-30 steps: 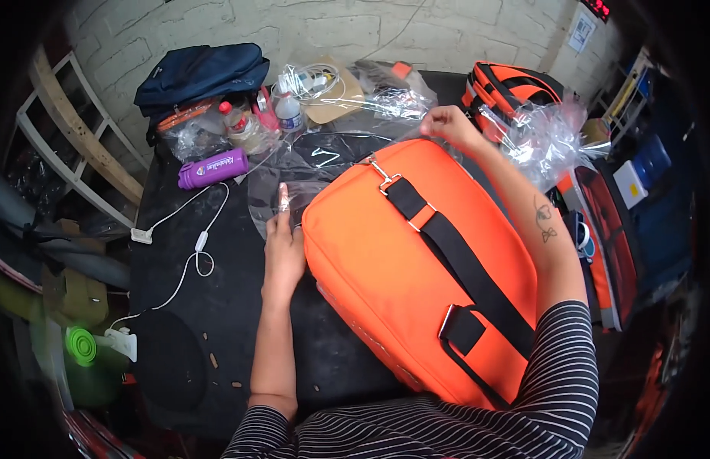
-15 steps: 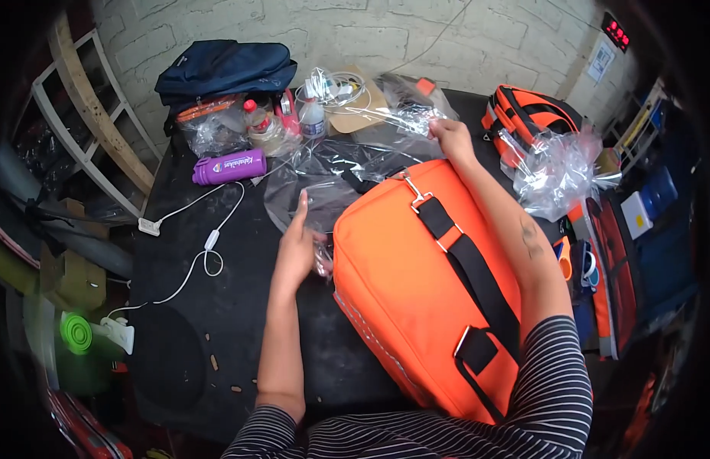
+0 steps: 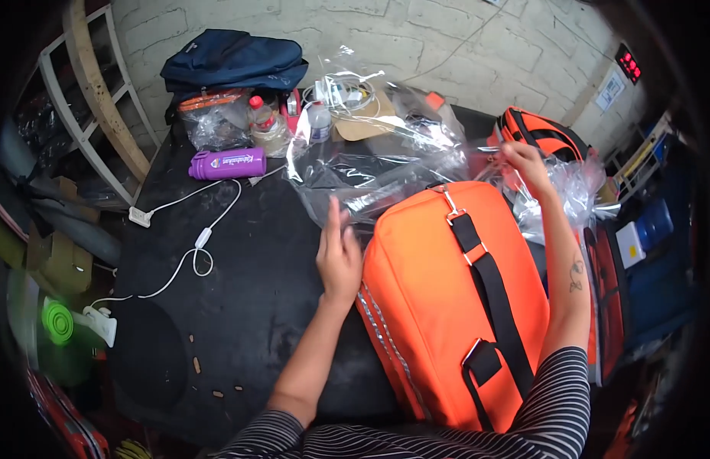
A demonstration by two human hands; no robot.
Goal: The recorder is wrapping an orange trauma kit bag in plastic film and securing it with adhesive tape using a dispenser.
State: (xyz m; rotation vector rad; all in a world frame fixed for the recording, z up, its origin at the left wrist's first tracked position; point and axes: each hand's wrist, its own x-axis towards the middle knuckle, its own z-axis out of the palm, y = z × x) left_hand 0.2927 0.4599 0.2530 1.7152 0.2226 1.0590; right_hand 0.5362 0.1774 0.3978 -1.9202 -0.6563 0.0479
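Observation:
A bright orange bag lies in front of me, its black shoulder strap clipped on with a metal hook. Behind it a clear plastic bag is spread out over the far part of the table. My right hand is closed in a pinch on the edge of that plastic, beyond the orange bag's far right corner. Against the orange bag's left side is my left hand, upright with its fingers stretched; part of the plastic lies just behind its fingertips.
On the black table are a purple bottle, a white cable and a red-capped bottle. A navy backpack sits at the back left. Another orange bag and crumpled plastic are at the right.
My right hand has drawn the plastic's edge to the right, stretching the sheet behind the orange bag. My left hand has come up against the bag's side. The view has shifted a little.

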